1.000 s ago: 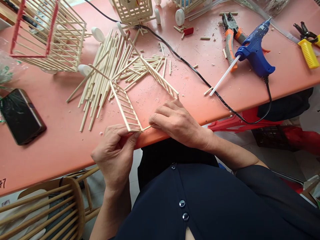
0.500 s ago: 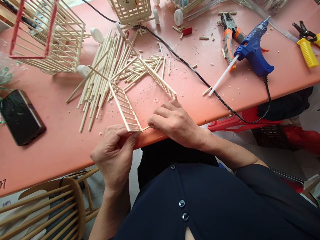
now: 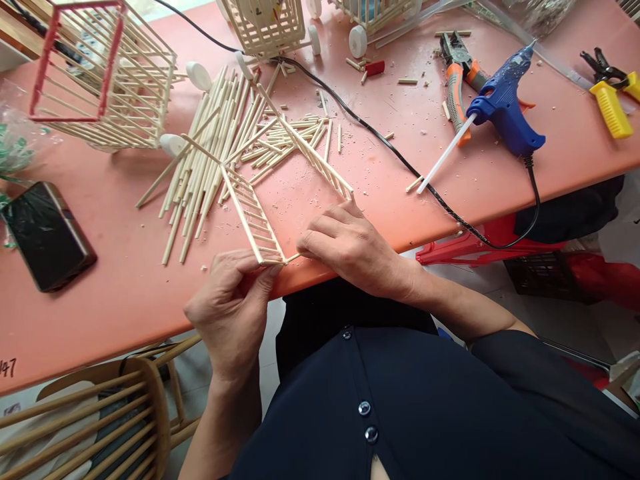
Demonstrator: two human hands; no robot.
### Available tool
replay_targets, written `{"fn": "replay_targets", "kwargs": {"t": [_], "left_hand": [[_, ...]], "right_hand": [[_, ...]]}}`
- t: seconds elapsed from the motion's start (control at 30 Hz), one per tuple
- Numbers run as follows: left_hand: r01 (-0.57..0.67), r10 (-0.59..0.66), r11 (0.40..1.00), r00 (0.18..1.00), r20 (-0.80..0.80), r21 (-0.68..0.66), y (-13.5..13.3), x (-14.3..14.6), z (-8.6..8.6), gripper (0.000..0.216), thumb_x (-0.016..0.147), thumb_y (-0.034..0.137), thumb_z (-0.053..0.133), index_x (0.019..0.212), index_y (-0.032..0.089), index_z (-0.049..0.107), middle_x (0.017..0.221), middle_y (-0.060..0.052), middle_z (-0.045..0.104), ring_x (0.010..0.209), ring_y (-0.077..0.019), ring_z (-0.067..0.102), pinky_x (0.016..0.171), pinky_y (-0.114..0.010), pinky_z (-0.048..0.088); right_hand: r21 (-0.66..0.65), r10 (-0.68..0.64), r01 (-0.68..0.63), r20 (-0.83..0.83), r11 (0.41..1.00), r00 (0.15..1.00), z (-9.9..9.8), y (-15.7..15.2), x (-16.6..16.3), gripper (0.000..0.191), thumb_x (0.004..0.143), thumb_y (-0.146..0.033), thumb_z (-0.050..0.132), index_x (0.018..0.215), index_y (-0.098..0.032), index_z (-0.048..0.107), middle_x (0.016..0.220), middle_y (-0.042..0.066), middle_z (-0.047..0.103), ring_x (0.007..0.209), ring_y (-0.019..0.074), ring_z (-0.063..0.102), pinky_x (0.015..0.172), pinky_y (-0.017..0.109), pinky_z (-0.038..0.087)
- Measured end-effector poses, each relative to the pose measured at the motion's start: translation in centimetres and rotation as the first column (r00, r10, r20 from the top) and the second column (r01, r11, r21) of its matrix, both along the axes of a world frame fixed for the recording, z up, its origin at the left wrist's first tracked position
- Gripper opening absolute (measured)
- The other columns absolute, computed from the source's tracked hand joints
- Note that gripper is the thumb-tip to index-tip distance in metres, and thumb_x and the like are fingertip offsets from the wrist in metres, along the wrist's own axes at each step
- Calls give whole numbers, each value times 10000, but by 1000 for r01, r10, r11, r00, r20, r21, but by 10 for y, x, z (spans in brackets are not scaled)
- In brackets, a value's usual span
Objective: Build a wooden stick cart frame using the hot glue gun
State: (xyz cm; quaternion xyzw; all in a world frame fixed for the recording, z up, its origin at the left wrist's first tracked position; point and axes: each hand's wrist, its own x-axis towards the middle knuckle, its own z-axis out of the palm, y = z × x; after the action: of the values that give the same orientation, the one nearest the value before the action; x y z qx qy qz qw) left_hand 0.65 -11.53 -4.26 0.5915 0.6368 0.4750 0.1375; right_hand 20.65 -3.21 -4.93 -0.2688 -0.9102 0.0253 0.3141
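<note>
A frame of thin wooden sticks (image 3: 253, 217) with two ladder-like sides and white wheels (image 3: 173, 145) at its far end rests over the table's front edge. My left hand (image 3: 235, 303) pinches its near left corner between thumb and fingers. My right hand (image 3: 350, 247) is closed at the near crosspiece, a short stick running from the left corner in under its fingers. The right ladder side (image 3: 320, 160) reaches just above that hand's knuckles. Behind the frame lie a pile of long sticks (image 3: 200, 167) and a heap of shorter stick pieces (image 3: 285, 137).
A blue glue gun (image 3: 510, 107) with a white glue stick lies on the right, beside orange-handled pliers (image 3: 455, 87) and a yellow-handled tool (image 3: 610, 110). A black cord (image 3: 370, 120) crosses the table (image 3: 125, 287). Stick-built carts (image 3: 135, 87) stand behind; a phone (image 3: 47, 237) lies left.
The whole view has shifted slightly, so the table things appear a little lower and those on the left further right. Both hands keep the same hold on the stick frame.
</note>
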Motion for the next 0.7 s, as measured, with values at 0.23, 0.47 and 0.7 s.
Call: {"fn": "replay_targets", "kwargs": {"t": [0.23,0.47,0.7], "left_hand": [[11,-11,1000,1000,25,3,1,2,1,42,891,251,834,876,256,796,834,10,737,813,-165,689,779,-323,540],[20,-20,1000,1000,10,1,1,2,3,41,902,230,832,894,244,795,845,16,739,830,-151,690,792,-304,541],[43,-43,999,999,16,-9,0,1,4,41,913,232,824,911,257,792,865,17,733,847,-163,681,808,-327,535]], "right_hand": [[33,-22,22,-3,999,1000,-1,0,0,290,1137,-220,473,921,-178,663,894,23,661,899,192,528,896,343,367],[28,-22,22,0,999,1000,0,0,-1,286,1134,-217,476,925,-182,668,914,26,674,913,195,526,898,341,389],[17,-21,21,13,1000,1000,1,-1,-1,303,1137,-206,452,919,-185,662,924,33,666,925,199,512,928,350,397]]}}
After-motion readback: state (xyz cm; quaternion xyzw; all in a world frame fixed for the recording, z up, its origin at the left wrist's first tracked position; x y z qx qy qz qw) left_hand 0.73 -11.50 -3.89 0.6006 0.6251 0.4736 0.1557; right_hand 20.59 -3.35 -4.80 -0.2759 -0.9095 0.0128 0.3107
